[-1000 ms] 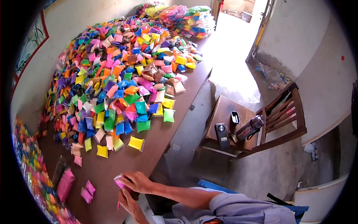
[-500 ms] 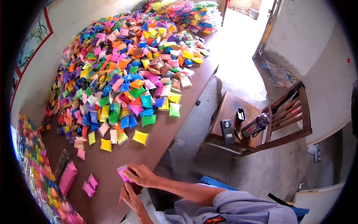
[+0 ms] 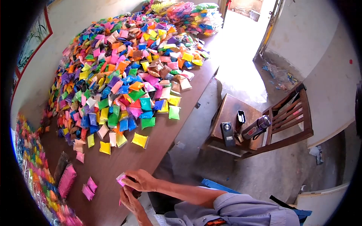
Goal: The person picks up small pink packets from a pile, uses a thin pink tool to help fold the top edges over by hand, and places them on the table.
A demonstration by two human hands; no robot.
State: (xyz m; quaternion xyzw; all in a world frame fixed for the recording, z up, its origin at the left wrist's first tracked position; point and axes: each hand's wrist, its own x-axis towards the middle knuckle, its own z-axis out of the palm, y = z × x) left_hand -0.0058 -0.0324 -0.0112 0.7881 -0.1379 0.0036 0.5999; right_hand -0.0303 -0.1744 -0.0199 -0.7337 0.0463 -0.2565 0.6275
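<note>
My right hand (image 3: 141, 181), the upper one, is closed on a small pink packet (image 3: 121, 179) with a clear edge, above the table's near side. Just below it, my left hand (image 3: 130, 199) is closed, its fingers partly hidden. A thin pink edge (image 3: 120, 203) sticks out beside the left fingers; most of that thing is covered. Two loose pink packets (image 3: 89, 188) lie on the brown table (image 3: 109, 171) left of my hands. A longer clear bag of pink packets (image 3: 67, 180) rests farther left, against a dark packet (image 3: 61, 167).
A large heap of coloured packets (image 3: 124, 75) covers the far table, with filled bags (image 3: 200, 19) behind. More bagged packets (image 3: 45, 180) line the left edge. A wooden chair (image 3: 290, 120) and small wooden table (image 3: 235, 107) with a flask (image 3: 257, 127) stand right.
Both hands have shifted slightly left in view, and the pink packet in my right hand shows less of its face. The whole scene also shifts slightly left.
</note>
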